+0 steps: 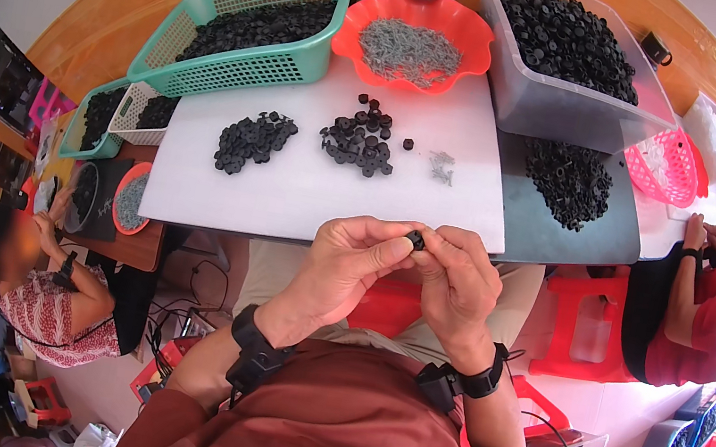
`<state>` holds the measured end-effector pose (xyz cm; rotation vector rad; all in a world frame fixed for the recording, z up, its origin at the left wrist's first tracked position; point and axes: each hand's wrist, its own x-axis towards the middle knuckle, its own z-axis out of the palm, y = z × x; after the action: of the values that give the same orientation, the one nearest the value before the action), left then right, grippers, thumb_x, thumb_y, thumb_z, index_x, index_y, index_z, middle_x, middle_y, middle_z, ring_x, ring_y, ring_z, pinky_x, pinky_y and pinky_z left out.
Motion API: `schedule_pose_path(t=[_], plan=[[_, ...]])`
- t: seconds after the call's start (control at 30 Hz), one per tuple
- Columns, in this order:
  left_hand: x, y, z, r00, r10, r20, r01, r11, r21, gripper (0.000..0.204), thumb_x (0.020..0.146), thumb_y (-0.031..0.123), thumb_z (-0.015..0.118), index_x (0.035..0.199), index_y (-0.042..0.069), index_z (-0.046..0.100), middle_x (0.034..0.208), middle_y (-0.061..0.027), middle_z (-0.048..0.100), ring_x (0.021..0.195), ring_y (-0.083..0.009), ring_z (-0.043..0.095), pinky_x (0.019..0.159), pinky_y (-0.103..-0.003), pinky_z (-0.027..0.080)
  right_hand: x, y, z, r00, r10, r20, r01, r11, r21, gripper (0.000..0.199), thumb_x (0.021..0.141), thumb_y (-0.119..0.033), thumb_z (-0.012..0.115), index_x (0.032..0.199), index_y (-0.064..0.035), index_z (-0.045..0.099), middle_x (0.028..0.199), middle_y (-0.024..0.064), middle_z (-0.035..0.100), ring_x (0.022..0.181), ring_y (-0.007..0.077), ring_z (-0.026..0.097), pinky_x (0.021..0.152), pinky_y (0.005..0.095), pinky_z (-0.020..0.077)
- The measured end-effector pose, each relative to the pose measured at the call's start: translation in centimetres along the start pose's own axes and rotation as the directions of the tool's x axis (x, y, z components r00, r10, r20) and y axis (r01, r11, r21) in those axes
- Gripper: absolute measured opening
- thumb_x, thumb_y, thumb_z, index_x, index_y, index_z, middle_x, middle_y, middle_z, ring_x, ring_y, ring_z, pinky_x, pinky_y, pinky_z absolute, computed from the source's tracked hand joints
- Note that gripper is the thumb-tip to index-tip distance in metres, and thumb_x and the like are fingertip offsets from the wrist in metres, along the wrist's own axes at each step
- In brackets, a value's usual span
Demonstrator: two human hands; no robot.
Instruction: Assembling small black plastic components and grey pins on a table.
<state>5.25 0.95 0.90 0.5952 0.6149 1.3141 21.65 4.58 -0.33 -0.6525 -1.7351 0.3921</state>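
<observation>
Both my hands meet in front of my chest, just over the near edge of the white work mat point(193, 180). Between their fingertips is a small round black plastic part point(414, 239). My left hand point(354, 256) pinches it from one side with thumb and forefinger, and my right hand point(461, 280) from the other; the fingers cover most of it. Beyond them on the mat lie a pile of flat black parts point(254, 143), a pile of chunkier black parts point(358, 142) and a few small silvery pins or screws point(442, 167).
A green basket point(241, 69), a red scalloped bowl point(407, 81) of metal pieces and a clear bin point(568, 117) line the back. Loose black parts point(568, 184) cover some of the dark board point(528, 239). People sit at left point(66, 306) and right point(714, 325).
</observation>
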Motion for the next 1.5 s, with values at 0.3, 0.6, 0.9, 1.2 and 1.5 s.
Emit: schedule_pose_path(t=[0.3,0.6,0.9,1.2,1.5], plan=[[0.0,-0.5,-0.1,0.999,0.032,0.008,-0.032,0.999,0.020,0.020,0.097,0.002,0.068,0.116,-0.003,0.071,0.124,-0.0169,0.069,0.109,-0.0192,0.068,0.100,-0.034,0.056,0.2,0.1,-0.4,1.000,-0.019,0.018,0.019,1.000,-0.024,0.025,0.082,0.003,0.079,0.103,-0.0012,0.066,0.094,0.0129,0.068,0.071,0.0251,0.069,0.058,0.0327,0.0558],[-0.3,-0.9,0.3,0.997,0.070,-0.020,-0.069,0.996,0.053,0.013,0.098,0.002,0.066,0.109,0.001,0.074,0.126,-0.0181,0.069,0.106,-0.0227,0.070,0.098,-0.039,0.056,0.4,0.3,-0.8,0.993,-0.092,0.078,0.101,0.987,-0.125,0.032,0.078,0.000,0.081,0.104,-0.0047,0.064,0.093,0.0112,0.066,0.069,0.0284,0.067,0.058,0.0363,0.0544],[-0.5,-0.2,-0.5,0.998,0.065,0.014,-0.065,0.997,0.051,0.020,0.098,0.002,0.067,0.117,-0.002,0.070,0.117,-0.0161,0.072,0.104,-0.0197,0.070,0.096,-0.033,0.057,1.5,-0.4,-1.3,0.975,0.043,0.216,-0.037,0.999,-0.028,0.036,0.079,-0.004,0.082,0.112,-0.0051,0.068,0.090,0.0106,0.066,0.070,0.0269,0.067,0.060,0.0364,0.0545],[-1.1,0.7,-0.8,0.993,0.083,-0.085,-0.074,0.991,0.109,0.020,0.098,0.000,0.065,0.117,-0.001,0.069,0.118,-0.0160,0.071,0.100,-0.0214,0.072,0.088,-0.034,0.062,2.1,0.1,-2.0,0.969,0.147,0.199,-0.154,0.988,0.019,0.034,0.078,-0.005,0.085,0.108,-0.0044,0.069,0.092,0.0103,0.068,0.063,0.0165,0.063,0.056,0.0284,0.0506],[-1.5,1.3,-1.4,0.971,0.211,-0.114,-0.154,0.914,0.376,0.028,0.091,-0.006,0.071,0.119,-0.006,0.067,0.115,-0.0186,0.072,0.096,-0.0199,0.072,0.087,-0.034,0.062,2.8,2.8,-2.0,0.954,0.280,0.109,-0.278,0.960,-0.039,0.019,0.085,0.001,0.076,0.103,0.0002,0.069,0.089,0.0109,0.065,0.064,0.0142,0.060,0.058,0.0268,0.0493]])
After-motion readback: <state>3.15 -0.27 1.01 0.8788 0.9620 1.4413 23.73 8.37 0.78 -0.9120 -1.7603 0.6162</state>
